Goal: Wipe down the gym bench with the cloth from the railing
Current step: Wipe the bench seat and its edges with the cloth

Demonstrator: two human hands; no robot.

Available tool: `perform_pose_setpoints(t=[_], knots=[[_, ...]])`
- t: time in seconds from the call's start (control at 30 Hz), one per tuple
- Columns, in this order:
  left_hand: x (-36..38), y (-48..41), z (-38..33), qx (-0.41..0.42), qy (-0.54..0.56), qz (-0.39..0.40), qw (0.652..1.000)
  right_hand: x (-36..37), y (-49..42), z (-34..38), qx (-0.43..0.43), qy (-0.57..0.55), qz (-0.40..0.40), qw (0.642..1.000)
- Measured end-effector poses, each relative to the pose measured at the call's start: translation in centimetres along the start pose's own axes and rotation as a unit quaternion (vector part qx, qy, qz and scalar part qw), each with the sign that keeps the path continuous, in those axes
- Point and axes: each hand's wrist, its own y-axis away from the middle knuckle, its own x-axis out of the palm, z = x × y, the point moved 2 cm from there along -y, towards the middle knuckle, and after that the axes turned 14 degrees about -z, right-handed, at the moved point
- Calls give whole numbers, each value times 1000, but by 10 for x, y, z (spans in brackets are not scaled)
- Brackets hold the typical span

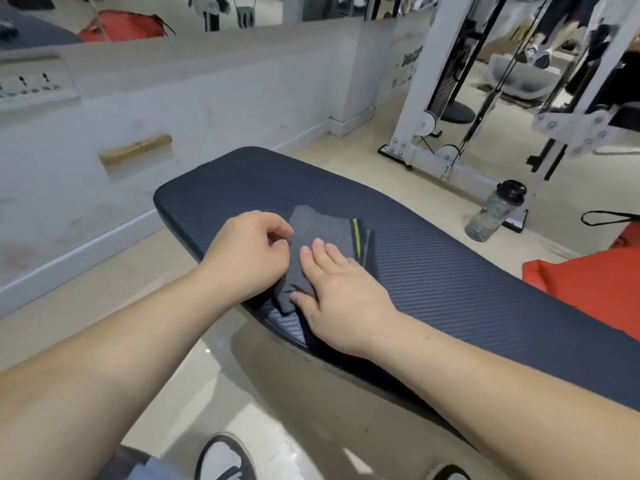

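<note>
Pinched the left edge of the grey cloth [323, 230] with the left hand [247, 252], fingers curled in tight toward the thumb. Had the right hand [341, 292] flat on top of the same cloth, fingers straight and a bit spread, gripping nothing, just pressing down, thumb by the cloth's near corner. Had both hands right beside each other, close to touching.

Had the cloth folded up, with a thin yellow-green stripe down its right side, lying on the gym bench pad [450, 271], close to the pad's near edge and toward its rounded left end. Reached right to that near edge with its lowest corner. Nice dark carbon-weave texture on the pad, btw.

Spotted a red bag [588, 282] up against the pad's far edge toward the right end; couldn't tell whether on the pad or behind it. Saw a clear water bottle [495, 211] with a black lid standing on the floor beyond the far edge, just beside the base of a white cable machine [433, 81]. Also caught a grey-and-white sneaker [221, 459] on the floor below the near edge, and a low pale wall [207, 98] past the left end with a wooden block [138, 148] in a recess.
</note>
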Motion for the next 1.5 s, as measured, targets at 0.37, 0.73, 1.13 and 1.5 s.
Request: perform_pose_setpoints(t=[0.37, 0.73, 1.13, 1.5], knots=[[-1, 7, 0, -9, -15, 37, 999, -10, -19, -57, 103, 69, -11, 992], [-22, 24, -20, -21, -16, 31, 999, -16, 21, 2, -19, 32, 42, 998], [8, 12, -8, 54, -95, 93, 990, -16, -2, -94, 179, 51, 11, 982], [-25, -21, 51, -44, -71, 19, 996, -5, -81, -42, 93, 81, -2, 992]])
